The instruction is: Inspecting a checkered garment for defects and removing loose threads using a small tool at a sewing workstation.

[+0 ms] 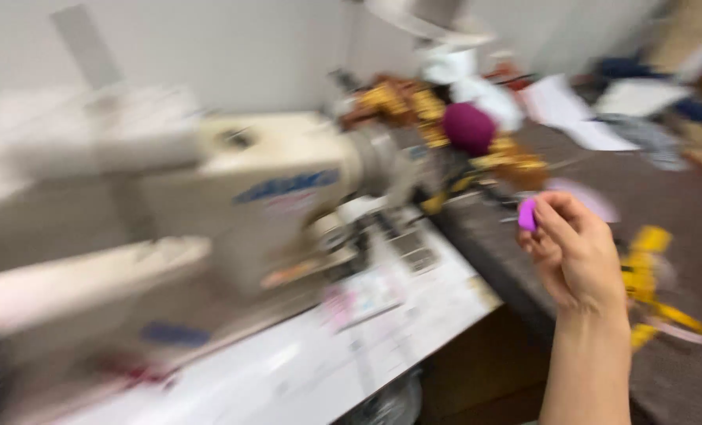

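Pinching a small purple rounded piece (527,214) between thumb and fingertips, the right hand (575,256) is raised at frame right w/ forearm rising from the bottom edge; fingers curled in around the piece, material not discernible owing to motion blur. Left hand not in view.

Left half: cream-coloured industrial sewing machine (272,197), smooth painted metal body, boxy head w/ blue marking, mounted on a pale, glossy worktable (414,315) w/ a squared corner. A small pinkish printed sheet (363,297) lies flat on the tabletop just below the machine head.

Adjacent, right: dark brown, matte, cloth-like surface (681,212) well below the hand. On it: a round magenta fuzzy-looking ball (469,128) amid gold-yellow shiny trim pieces (414,106); yellow strap-like pieces (650,275) just right of the wrist; white paper sheets (563,106) and pale fabric scraps toward the far edge.

Room: plain off-white wall (233,47) behind the machine. Whole view strongly blurred; fine textures cannot be resolved.
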